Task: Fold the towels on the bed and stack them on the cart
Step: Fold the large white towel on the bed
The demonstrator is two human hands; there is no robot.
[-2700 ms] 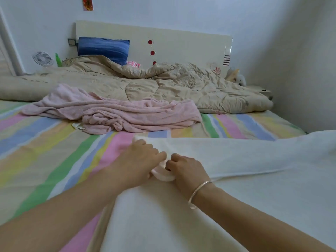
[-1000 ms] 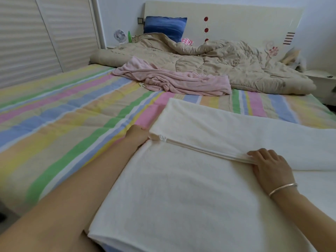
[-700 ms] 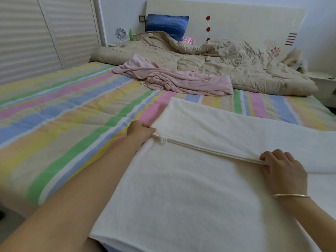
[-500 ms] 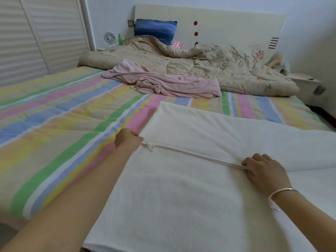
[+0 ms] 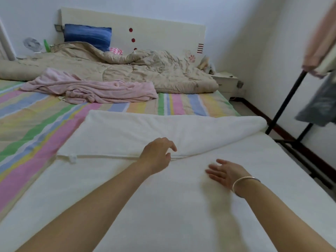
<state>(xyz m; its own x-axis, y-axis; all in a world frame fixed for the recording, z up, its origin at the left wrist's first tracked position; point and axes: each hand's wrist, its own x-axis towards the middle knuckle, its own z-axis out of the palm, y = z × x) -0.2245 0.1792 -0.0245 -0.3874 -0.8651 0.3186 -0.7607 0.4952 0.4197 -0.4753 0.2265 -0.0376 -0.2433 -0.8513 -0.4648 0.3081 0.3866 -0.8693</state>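
Note:
A large white towel [image 5: 163, 206] lies spread over the near part of the striped bed [image 5: 36, 120], its far portion folded back toward me into a flap [image 5: 145, 128]. My left hand [image 5: 157, 154] hovers at the flap's near edge, fingers loosely curled, holding nothing. Flat on the lower layer, just right of it, my right hand [image 5: 224, 172] rests with straight, spread fingers; it wears a silver bangle. A crumpled pink towel [image 5: 91, 90] lies farther up the bed. No cart is in view.
A beige quilt [image 5: 127, 68] and blue pillow [image 5: 88, 36] lie by the headboard [image 5: 163, 33]. A white nightstand [image 5: 226, 80] stands at the far right. A black clothes rack [image 5: 287, 102] with hanging garments stands right of the bed.
My left hand has let go of the flap's left corner and moved right to its middle. My right hand has released the edge and now lies flat on the lower layer.

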